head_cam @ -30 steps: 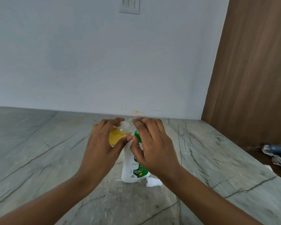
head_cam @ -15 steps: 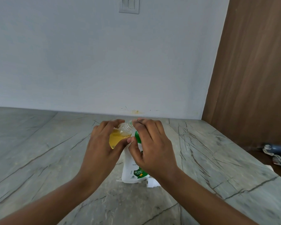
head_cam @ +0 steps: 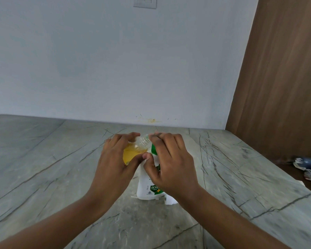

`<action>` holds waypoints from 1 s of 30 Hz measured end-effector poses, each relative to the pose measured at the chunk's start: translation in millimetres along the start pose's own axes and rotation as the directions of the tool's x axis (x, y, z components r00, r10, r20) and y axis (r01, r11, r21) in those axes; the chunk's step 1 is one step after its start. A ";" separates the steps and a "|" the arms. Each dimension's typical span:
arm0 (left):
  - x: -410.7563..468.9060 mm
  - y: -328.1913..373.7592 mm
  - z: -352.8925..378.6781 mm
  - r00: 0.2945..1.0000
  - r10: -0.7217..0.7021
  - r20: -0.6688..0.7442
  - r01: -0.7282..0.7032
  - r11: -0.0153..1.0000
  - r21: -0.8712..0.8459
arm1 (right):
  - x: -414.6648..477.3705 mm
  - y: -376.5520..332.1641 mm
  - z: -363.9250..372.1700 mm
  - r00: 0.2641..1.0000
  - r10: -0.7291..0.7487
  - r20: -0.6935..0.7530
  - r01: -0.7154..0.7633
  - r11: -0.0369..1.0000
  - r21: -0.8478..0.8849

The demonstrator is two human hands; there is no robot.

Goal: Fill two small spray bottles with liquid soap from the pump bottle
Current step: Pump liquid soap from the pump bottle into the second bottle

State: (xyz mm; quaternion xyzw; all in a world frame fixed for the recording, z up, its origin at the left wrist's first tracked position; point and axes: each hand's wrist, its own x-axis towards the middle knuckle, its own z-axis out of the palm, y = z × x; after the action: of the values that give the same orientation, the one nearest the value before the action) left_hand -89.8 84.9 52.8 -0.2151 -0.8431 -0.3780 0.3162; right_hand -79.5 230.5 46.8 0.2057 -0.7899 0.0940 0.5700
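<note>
- The left hand (head_cam: 115,159) grips a small clear bottle (head_cam: 133,151), part full of yellow liquid and tilted with its open neck toward the right hand.
- The right hand (head_cam: 171,164) curls over the green top of the white pump bottle (head_cam: 145,187), fingertips at the small bottle's neck.
- The pump bottle stands mid-counter (head_cam: 43,159), nearer the front edge.
- A white piece (head_cam: 170,201) lies at its base.

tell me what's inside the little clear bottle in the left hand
Yellow liquid partly fills the little bottle. The left hand covers its lower part, so the full amount is hidden.
</note>
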 end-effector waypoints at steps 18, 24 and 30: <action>4.9 11.2 -5.1 0.999 -0.021 -0.039 0.020 1.000 -0.022 | 12.5 3.1 -8.9 1.000 -0.012 0.022 0.012 1.000 0.005; 4.8 11.0 -4.6 0.999 -0.018 -0.040 0.017 1.000 -0.021 | 10.0 2.7 -5.7 1.000 0.002 0.004 -0.002 1.000 0.017; 2.7 7.7 -2.4 1.000 -0.016 -0.021 0.016 1.000 -0.016 | 5.2 0.8 -2.1 1.000 0.013 -0.001 -0.013 1.000 0.024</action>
State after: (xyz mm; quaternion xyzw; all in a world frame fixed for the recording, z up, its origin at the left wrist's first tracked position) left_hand -86.2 88.1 59.8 -0.2070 -0.8385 -0.3893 0.3202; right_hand -79.4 230.9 52.5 0.2074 -0.7897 0.1071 0.5673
